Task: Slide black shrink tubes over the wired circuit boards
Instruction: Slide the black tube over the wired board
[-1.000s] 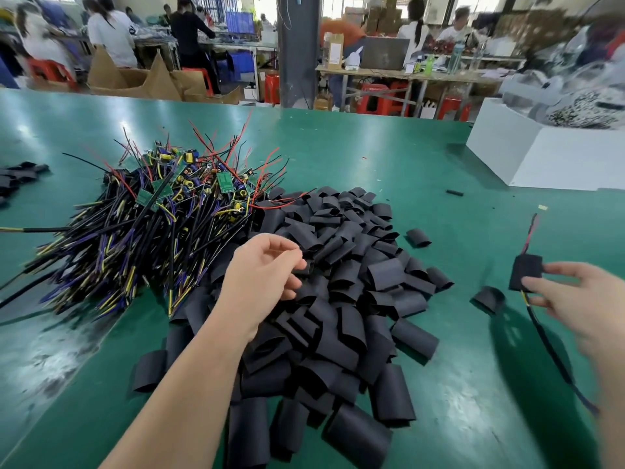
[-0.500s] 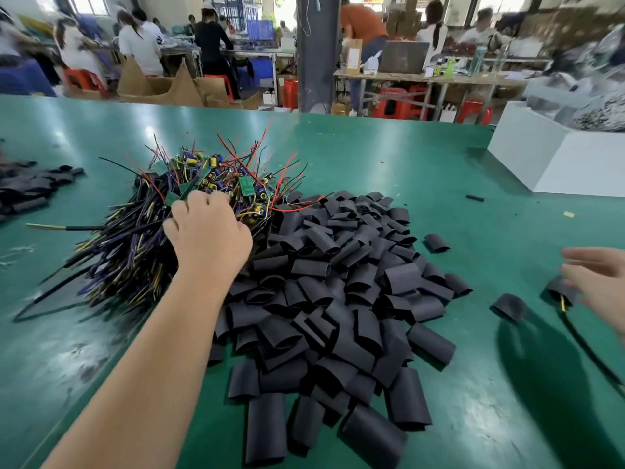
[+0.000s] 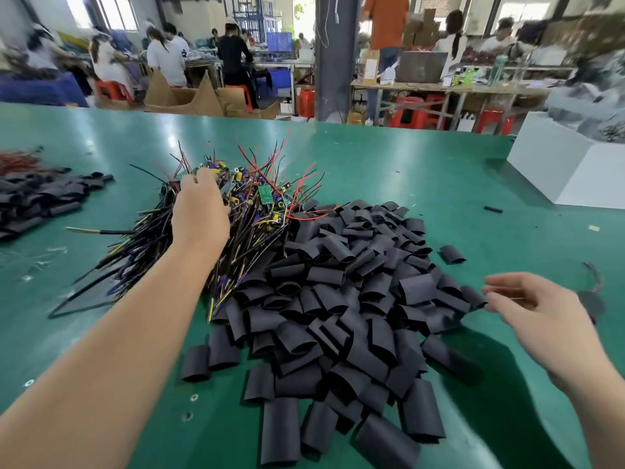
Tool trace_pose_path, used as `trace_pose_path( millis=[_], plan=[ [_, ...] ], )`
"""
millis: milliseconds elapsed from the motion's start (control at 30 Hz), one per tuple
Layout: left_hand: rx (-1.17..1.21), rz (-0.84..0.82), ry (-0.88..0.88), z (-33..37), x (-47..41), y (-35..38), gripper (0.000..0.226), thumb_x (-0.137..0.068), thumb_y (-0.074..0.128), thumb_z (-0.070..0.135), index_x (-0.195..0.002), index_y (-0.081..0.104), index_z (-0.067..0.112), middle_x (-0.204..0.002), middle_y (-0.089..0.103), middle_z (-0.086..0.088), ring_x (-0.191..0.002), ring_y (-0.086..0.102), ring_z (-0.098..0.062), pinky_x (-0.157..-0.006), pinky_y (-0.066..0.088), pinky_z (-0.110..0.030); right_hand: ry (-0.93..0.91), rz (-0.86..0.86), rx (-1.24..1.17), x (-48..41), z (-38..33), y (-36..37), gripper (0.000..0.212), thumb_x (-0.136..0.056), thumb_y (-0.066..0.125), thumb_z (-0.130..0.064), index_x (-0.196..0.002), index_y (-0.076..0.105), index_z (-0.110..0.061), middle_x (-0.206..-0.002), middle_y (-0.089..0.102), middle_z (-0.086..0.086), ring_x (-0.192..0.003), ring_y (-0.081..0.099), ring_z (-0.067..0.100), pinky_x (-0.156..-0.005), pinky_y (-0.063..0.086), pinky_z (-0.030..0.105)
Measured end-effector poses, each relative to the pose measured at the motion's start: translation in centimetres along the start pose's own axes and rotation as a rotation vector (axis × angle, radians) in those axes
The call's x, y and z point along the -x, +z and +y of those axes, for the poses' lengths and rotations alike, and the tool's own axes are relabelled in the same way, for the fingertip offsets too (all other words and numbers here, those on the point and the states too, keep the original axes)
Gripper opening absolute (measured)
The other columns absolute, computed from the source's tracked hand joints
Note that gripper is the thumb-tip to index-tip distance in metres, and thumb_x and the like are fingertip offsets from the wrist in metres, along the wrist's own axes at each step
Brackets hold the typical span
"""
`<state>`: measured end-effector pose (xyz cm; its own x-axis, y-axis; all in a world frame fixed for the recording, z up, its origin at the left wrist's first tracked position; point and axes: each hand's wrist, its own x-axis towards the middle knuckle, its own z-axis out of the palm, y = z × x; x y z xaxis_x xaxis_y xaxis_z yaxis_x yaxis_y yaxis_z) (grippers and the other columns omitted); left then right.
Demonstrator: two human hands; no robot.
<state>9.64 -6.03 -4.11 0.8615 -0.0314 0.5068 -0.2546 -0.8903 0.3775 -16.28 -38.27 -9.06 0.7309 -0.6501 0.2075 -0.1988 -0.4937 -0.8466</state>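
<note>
Two hands out.
Your left hand (image 3: pixel 200 216) lay in the wired boards (image 3: pixel 260 214), its grip hidden; your right hand (image 3: pixel 541 316) had spread fingers.

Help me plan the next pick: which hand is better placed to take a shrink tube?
Right. The right hand hovers open beside the shrink tube pile; the left hand reaches into the wired circuit boards.

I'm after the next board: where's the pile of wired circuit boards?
Head view: the pile of wired circuit boards lies left of centre on the green table, against the far-left side of the shrink tube heap, under the left hand.
</note>
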Motion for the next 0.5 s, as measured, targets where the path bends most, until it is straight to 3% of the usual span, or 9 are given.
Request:
trace_pose_path(
  millis=[133,267,367,433,500],
  plan=[
    [0.007,-0.111,-0.004,0.0,-0.6,-0.5,0.016,-0.088,0.067,0.008,-0.097,0.062,-0.003,-0.101,0.067,-0.022,-0.097,0.061,-0.038,-0.088,0.049,-0.046,-0.006,0.014,0.006,0.5,-0.4,0.1,0.021,-0.084,0.065,-0.008,-0.084,0.068,-0.029,-0.079,0.073,-0.011,-0.08,0.069,0.012,-0.072,0.051,0.024],
    [0.144,0.031,0.072,2.2,0.3,-2.1,0.02,-0.09,0.059,0.002,-0.109,0.067,0.003,-0.109,0.063,-0.019,-0.1,0.058,-0.031,-0.09,0.039,-0.029,-0.027,0.008,-0.119,1.6,-2.1,0.7,0.024,-0.086,0.063,-0.003,-0.081,0.07,-0.026,-0.077,0.073,-0.011,-0.069,0.07,0.006,-0.071,0.053,0.024],
    [0.383,0.056,0.252,5.3,2.9,-4.0,0.019,-0.087,0.06,0.0,-0.101,0.065,0.011,-0.1,0.059,-0.008,-0.086,0.064,-0.023,-0.086,0.046,-0.028,0.002,-0.153,-0.464,2.4,-4.3,1.3,0.025,-0.085,0.062,0.003,-0.082,0.076,-0.017,-0.081,0.075,0.006,-0.063,0.066,0.016,-0.062,0.055,0.021],
    [0.523,-0.08,0.362,7.2,5.4,-5.0,0.024,-0.088,0.059,-0.001,-0.1,0.06,0.02,-0.098,0.058,-0.002,-0.075,0.066,-0.009,-0.08,0.051,-0.025,0.07,-0.351,-0.761,3.1,-5.7,1.9,0.022,-0.077,0.066,-0.005,-0.094,0.076,-0.012,-0.09,0.073,0.015,-0.063,0.063,0.018,-0.061,0.053,0.021],
    [0.595,-0.236,0.445,8.5,7.9,-5.5,0.027,-0.089,0.057,-0.001,-0.097,0.056,0.025,-0.094,0.058,0.005,-0.069,0.065,0.0,-0.075,0.048,-0.014,0.155,-0.486,-1.012,3.6,-6.7,2.7,0.04,-0.071,0.065,-0.015,-0.111,0.069,-0.008,-0.106,0.071,0.016,-0.067,0.065,0.016,-0.062,0.053,0.021]
  ],
)
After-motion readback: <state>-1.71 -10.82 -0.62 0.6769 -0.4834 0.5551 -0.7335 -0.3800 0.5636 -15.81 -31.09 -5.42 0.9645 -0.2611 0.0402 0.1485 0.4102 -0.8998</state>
